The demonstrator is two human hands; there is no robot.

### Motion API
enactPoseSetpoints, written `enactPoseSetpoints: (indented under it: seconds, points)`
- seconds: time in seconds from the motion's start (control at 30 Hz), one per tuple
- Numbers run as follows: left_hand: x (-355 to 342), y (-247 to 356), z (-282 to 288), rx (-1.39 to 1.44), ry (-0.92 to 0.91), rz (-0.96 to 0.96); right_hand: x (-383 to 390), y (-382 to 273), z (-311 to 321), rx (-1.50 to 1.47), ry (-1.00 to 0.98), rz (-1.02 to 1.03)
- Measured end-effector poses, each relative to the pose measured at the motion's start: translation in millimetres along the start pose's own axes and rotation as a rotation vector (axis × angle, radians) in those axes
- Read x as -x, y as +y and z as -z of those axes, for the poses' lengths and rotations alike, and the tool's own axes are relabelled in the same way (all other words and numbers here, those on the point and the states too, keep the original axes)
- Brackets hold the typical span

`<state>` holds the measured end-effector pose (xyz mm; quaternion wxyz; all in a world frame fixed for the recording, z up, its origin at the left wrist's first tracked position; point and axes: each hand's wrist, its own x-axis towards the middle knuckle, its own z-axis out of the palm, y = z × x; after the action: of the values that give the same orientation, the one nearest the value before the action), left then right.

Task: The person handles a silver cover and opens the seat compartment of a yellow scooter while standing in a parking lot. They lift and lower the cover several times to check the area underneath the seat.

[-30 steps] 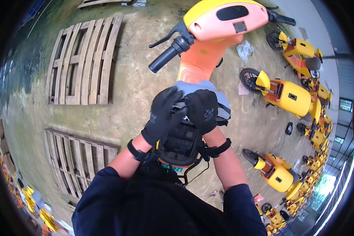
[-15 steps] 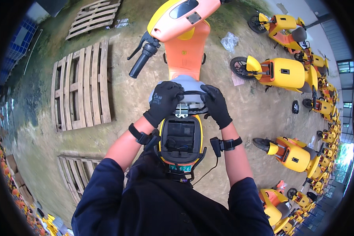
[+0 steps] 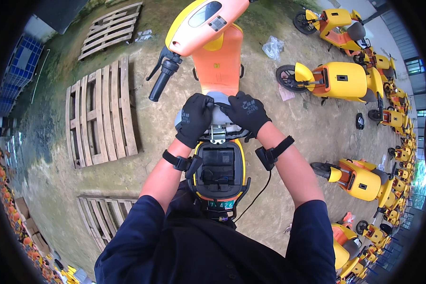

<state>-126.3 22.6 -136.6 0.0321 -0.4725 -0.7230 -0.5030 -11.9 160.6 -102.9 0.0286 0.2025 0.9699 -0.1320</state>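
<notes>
Both gloved hands were seen laid on the raised grey seat (image 3: 221, 105) of an orange-and-yellow scooter (image 3: 216, 57) that stood directly ahead of the person. The left hand (image 3: 194, 118) was wrapped over the seat's left edge, its fingers curled down around the rim in a grasp. The right hand (image 3: 245, 112) was pressed on the seat's right side, the fingers bent over the top; a firm closing around the edge could not be told for certain, though contact was plain. The fingertips of the two hands were brought almost together at the seat's middle, so neither hand could be called nearer to it.

The seat was found tilted up on its hinge (image 3: 217, 135), which lay just below the hands, toward the person. Below that hinge the open compartment (image 3: 218, 170) was exposed, dark inside with a yellow rim, between the two forearms. The scooter's long axis was run straight away from the hands: the compartment toward the body, the orange column and the handlebar grip (image 3: 159, 85) beyond the fingertips and to the upper left of the left hand.

Black straps were worn at both wrists, with a thin cable (image 3: 258, 194) hung from the right one. Wooden pallets (image 3: 102, 113) were laid on the ground left of the left hand; other yellow scooters (image 3: 336, 80) were parked right of the right hand.
</notes>
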Motion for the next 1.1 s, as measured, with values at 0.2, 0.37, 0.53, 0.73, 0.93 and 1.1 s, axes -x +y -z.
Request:
enactPoseSetpoints:
  seconds: [0.2,0.37,0.53,0.73,0.93,1.1]
  points:
    - [6.1,2.0,1.5,-0.018,-0.03,-0.032,-2.2,5.4,-2.9,0.254,-0.066,-0.027]
    - [20.2,2.4,8.0,-0.028,-0.033,-0.03,49.4,123.6,0.6,0.471,-0.376,-0.238]
    - [17.6,2.6,12.7,0.007,-0.105,-0.041,80.8,56.2,13.7,-0.371,-0.081,-0.097]
    - [5.8,-3.1,1.0,0.034,-0.076,-0.078,19.8,-17.2,7.0,-0.112,0.048,-0.158]
    - [9.5,-0.2,0.5,0.025,-0.065,-0.115,-4.7,-17.2,1.1,0.064,0.021,-0.061]
    - [12.4,6.3,1.1,-0.021,-0.093,-0.12,3.1,24.7,-5.7,0.188,-0.065,-0.094]
